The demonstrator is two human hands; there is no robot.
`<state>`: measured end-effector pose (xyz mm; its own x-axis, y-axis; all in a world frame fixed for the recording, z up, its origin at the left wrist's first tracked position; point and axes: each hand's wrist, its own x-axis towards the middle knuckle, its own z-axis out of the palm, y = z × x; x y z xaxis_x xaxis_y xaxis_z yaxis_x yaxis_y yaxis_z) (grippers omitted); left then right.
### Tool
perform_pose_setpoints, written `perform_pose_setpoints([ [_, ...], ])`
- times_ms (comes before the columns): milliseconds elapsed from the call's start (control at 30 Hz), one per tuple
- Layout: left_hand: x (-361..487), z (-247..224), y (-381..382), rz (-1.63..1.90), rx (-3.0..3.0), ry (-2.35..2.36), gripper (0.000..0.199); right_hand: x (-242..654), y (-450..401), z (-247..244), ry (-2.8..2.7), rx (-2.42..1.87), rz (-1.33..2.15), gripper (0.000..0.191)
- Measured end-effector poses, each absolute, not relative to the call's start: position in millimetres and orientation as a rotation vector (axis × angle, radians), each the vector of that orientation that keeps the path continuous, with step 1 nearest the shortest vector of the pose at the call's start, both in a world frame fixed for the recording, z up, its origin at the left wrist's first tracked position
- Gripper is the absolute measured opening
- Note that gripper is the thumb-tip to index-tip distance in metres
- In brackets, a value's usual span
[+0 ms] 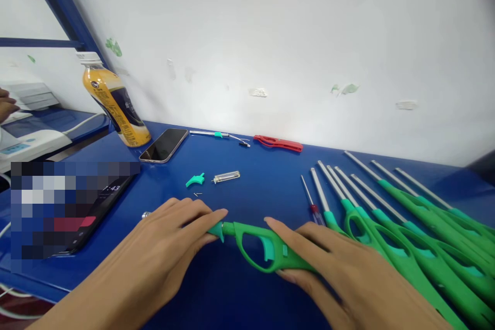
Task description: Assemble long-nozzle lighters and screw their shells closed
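Head view: L hand (pixel 170 242) is closed round the tube end of a green lighter (pixel 250 231), R hand (pixel 325 263) clamped on its handle, low over the near part of the table (pixel 232 289). The silver tip (pixel 145 215) pokes out past L fingers. Step in hand, AFAICT: work at the joint btwn teal collar (pixel 217 229) & green body; can't tell if it's being fitted or freed. Any next move there calls for R hand steady, L hand in line w/ the body, no sideways bend, & prob. a firm grip nr the collar. Beyond the hands: teal piece (pixel 196 180), clear part (pixel 227 177), small screws (pixel 197 194). Screwdriver (pixel 315 212) lies beside other green lighters (pixel 421 208), R side; red casing (pixel 278 143) nr the wall (pixel 294 51).
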<state>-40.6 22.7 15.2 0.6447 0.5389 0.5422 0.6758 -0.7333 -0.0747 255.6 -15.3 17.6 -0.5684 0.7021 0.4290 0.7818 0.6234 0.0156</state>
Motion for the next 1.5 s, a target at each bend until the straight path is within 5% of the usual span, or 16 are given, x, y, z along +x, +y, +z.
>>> perform_pose_setpoints([
  [600, -45.1, 14.1, 12.0, -0.757, -2.834, -1.094, 0.048, 254.5, -15.3, 24.4, -2.411, -1.083, -0.318, 0.044],
  [900, -38.0, 17.0, 10.4, -0.954, -2.727, -0.962, 0.035, 252.4, -15.6, 18.4, -2.346, -1.045, -0.326, 0.042],
  [1133, -52.7, 5.9, 1.3, -0.885, -2.765, -1.001, 0.062, 249.5, -15.4, 16.7, -2.351, -1.053, -0.338, 0.046],
  [1300, -59.5, 3.7, -13.1, -0.894, -2.653, -1.227, 0.056, 253.4, -16.3, 24.6, -2.521, -1.031, -0.213, 0.042],
  [1500, -41.6, 18.1, -3.6, -1.039, -2.657, -0.933, 0.055, 250.8, -17.6, 22.1, -2.444, -1.009, -0.22, 0.044],
])
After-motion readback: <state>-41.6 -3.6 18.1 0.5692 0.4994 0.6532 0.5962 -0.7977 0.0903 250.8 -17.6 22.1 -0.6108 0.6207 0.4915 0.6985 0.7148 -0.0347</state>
